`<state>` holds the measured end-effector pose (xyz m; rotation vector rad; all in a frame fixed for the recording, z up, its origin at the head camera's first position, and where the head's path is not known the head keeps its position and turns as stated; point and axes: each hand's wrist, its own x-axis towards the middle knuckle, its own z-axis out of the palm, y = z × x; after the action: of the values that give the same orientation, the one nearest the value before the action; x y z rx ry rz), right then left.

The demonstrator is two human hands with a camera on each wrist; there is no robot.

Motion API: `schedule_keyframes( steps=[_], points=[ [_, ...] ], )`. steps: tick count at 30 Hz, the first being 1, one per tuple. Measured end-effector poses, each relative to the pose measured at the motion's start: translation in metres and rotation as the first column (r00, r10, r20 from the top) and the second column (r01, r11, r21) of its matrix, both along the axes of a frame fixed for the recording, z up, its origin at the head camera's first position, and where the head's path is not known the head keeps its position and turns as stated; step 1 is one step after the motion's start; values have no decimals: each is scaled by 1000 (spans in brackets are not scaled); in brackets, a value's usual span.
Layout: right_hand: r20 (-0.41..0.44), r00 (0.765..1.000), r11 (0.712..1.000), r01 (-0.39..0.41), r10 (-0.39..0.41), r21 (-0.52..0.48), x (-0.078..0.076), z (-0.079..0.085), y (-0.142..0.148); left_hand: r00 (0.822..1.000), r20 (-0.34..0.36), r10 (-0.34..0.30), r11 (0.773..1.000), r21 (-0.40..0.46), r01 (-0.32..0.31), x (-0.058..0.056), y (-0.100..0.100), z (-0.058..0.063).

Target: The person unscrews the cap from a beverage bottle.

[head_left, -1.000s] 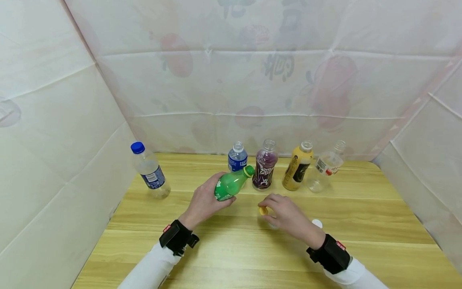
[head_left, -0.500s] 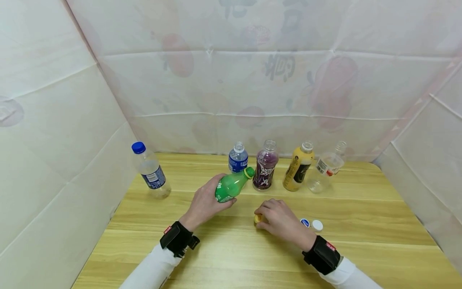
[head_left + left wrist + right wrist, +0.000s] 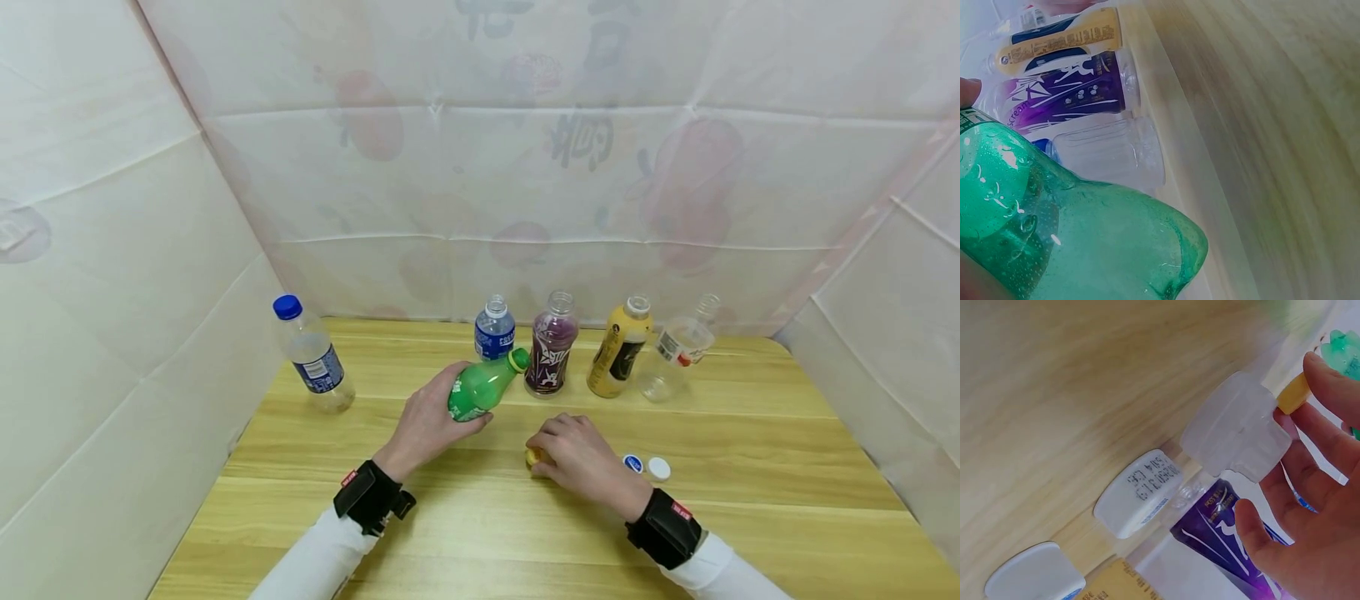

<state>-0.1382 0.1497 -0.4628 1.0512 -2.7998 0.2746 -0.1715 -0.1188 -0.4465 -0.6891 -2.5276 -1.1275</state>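
My left hand (image 3: 431, 421) grips a green plastic bottle (image 3: 483, 385) round its body. The bottle is tilted, its green cap (image 3: 518, 359) pointing up and to the right. My right hand (image 3: 581, 458) is low over the table and pinches a small yellow bottle cap (image 3: 1294, 394) between thumb and finger. Beside the yellow cap, in the right wrist view, is a translucent stepped cap (image 3: 1235, 425), which my right hand hides in the head view. To the right of this hand lie a white cap with a blue top (image 3: 633, 463) and a plain white cap (image 3: 659, 469).
Uncapped bottles stand in a row at the back: a blue-labelled one (image 3: 494, 329), a purple one (image 3: 552, 343), a yellow one (image 3: 619, 346) and a clear one (image 3: 677, 358). A clear bottle with a blue cap (image 3: 313, 354) stands at the left. Fabric walls (image 3: 480, 192) enclose the wooden table (image 3: 480, 533).
My right hand has moved left and down to the table with the yellow cap, uncovering the blue-topped cap. The left hand with the green bottle has barely moved.
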Motion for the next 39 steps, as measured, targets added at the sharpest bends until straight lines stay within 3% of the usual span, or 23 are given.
schedule_keyframes(
  steps=[10, 19, 24, 32, 39],
  points=[
    [45, 998, 999, -38, 36, 36, -4, -7, -1, 1000, 8, 1, 1000, -2, -1, 0, 0, -1],
    [35, 999, 998, -15, 13, 53, -4, -7, -4, 1000, -7, 4, 1000, -6, -4, 0, 0, -2],
    [75, 997, 999, -15, 11, 45, -6, -4, -3, 1000, -8, 11, 1000, -4, -11, 0, 1, -2],
    [150, 989, 987, 28, -4, -157, -10, 27, 14, 999, -5, 48, 998, 35, -48, -3, -2, -1],
    [41, 998, 950, 53, -42, -308, -5, 46, 38, 989, -66, 131, 985, 124, -122, -14, -9, 2]
  ],
)
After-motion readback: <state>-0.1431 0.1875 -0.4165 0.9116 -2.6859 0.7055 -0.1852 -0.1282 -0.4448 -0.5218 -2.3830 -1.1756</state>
